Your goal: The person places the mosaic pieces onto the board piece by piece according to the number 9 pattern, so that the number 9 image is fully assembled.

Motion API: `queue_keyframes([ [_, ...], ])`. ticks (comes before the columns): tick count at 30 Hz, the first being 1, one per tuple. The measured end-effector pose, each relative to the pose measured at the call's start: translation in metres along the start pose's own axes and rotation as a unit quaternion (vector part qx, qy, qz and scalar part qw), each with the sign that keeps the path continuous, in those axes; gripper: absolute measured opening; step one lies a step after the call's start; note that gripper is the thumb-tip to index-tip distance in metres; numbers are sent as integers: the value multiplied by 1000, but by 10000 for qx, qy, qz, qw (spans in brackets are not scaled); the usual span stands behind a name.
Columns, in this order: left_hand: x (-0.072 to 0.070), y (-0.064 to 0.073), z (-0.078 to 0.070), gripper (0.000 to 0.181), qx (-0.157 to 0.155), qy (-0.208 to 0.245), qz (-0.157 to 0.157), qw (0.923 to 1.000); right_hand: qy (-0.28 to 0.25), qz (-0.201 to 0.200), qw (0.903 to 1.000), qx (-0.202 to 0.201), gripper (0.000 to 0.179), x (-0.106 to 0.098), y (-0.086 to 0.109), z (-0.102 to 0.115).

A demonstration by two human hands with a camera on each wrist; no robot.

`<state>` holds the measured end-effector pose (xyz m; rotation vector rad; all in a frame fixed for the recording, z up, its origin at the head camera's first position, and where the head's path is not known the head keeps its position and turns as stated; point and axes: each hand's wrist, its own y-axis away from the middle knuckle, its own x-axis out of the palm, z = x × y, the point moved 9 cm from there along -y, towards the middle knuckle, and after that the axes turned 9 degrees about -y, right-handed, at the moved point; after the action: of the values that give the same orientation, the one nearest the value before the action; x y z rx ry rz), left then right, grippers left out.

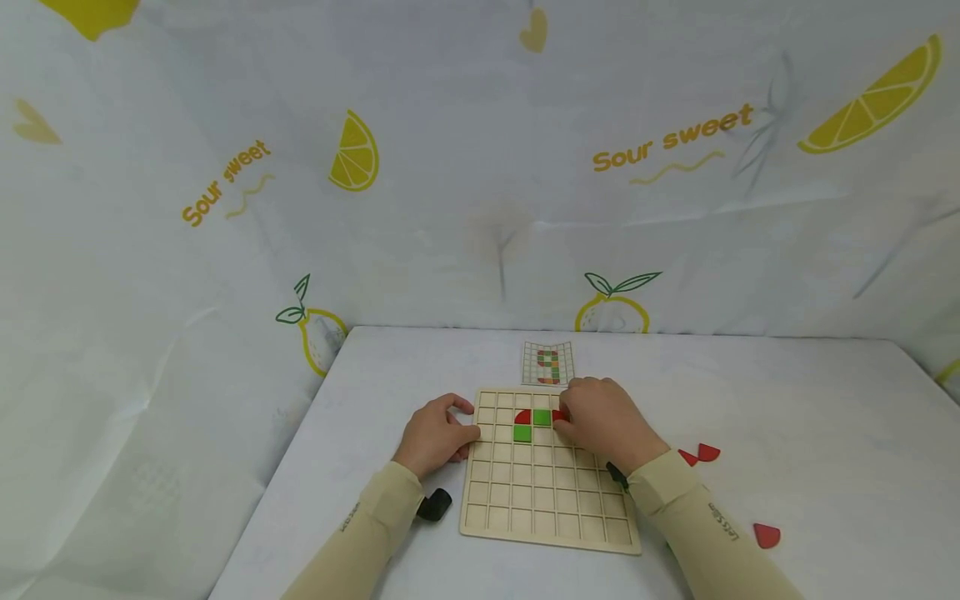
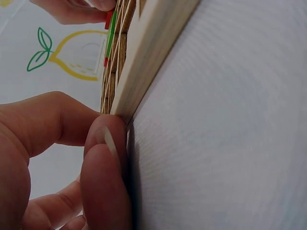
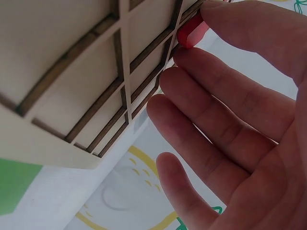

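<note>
A pale wooden grid board lies on the table. Its upper rows hold a red quarter-round tile, a green square tile and a second green square tile below. My right hand pinches another red quarter-round tile between thumb and index finger at the upper row, right of the green square; the other fingers are spread. The left hand rests at the board's left side, thumb and fingertips touching the wooden edge.
Behind the board lies a pattern card with a coloured design. Loose red tiles lie to the right, one nearer the front. A green shape shows beyond the board in the right wrist view. White lemon-print cloth hangs behind the table.
</note>
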<state>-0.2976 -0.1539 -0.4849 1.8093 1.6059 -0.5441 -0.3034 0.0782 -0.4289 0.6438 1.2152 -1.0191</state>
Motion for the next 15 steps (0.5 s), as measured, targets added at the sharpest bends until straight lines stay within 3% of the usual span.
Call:
queue_keyframes([
  [15, 0, 0, 0, 33, -51, -29, -10, 10000, 117, -119, 9998, -122, 30, -1, 0, 1],
])
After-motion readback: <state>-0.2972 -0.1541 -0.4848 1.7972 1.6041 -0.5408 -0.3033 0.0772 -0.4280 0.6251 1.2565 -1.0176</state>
